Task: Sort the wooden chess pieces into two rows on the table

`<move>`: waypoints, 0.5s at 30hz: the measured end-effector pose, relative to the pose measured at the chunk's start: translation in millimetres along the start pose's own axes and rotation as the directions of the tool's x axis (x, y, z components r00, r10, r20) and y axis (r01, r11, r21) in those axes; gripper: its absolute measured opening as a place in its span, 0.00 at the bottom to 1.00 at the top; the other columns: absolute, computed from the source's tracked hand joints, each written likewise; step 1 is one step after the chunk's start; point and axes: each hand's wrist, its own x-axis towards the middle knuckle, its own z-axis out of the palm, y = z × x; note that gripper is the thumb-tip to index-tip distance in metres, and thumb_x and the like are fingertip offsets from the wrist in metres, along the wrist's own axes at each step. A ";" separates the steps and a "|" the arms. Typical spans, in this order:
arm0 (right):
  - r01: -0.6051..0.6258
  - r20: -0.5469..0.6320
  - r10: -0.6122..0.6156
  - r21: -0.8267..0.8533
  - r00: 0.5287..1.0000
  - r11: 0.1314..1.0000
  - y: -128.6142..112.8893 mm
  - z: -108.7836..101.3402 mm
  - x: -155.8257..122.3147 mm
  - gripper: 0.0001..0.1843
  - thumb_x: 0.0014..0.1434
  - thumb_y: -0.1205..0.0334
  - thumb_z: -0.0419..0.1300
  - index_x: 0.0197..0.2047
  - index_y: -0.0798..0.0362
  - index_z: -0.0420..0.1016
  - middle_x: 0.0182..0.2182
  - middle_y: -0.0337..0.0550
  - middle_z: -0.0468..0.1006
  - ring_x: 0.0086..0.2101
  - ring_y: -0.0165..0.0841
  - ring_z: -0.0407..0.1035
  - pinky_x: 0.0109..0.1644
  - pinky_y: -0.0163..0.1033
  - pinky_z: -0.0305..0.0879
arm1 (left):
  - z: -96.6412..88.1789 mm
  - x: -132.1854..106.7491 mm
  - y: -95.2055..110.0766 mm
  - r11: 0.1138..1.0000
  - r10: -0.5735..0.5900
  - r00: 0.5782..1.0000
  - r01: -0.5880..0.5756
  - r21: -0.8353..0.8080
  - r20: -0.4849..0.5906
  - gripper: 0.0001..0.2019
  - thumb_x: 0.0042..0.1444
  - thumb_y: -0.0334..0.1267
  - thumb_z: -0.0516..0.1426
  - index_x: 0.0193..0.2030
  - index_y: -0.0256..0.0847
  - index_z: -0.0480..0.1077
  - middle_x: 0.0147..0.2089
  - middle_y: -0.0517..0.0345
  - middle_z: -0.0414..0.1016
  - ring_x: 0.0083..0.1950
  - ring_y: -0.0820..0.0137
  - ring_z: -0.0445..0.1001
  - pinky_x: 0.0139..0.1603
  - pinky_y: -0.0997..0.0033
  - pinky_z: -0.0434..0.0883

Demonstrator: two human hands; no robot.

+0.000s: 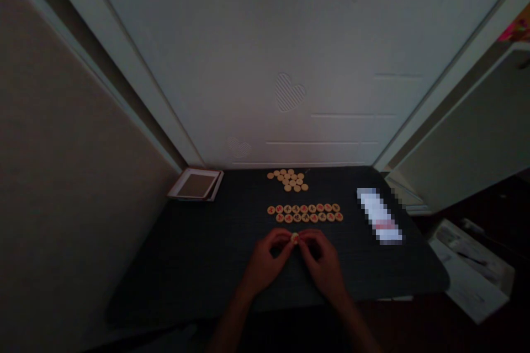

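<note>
A small round wooden game piece [295,238] is pinched between the fingertips of my left hand [267,261] and my right hand [323,262], just above the dark table [199,265]. Beyond the hands lie two rows of several round pieces with red markings [305,213]. Farther back, near the wall, a loose cluster of several plain pale pieces [289,180] lies flat. Both hands have fingers curled together round the single piece.
An open shallow box or tray [195,184] sits at the table's back left corner. A blurred white rectangular item [379,215] lies at the right. A white wall panel stands behind the table. Papers lie on the floor at the right [472,270].
</note>
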 end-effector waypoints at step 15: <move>-0.014 0.038 0.015 -0.016 0.999 1.000 -3.3 -0.3 0.2 0.09 0.65 0.61 0.61 0.48 0.47 0.77 0.42 0.43 0.81 0.42 0.37 0.76 0.48 0.42 0.72 | -2.0 0.4 0.4 0.999 -0.043 0.998 0.044 -0.019 0.044 0.14 0.62 0.43 0.60 0.53 0.46 0.75 0.52 0.56 0.82 0.52 0.63 0.81 0.56 0.63 0.77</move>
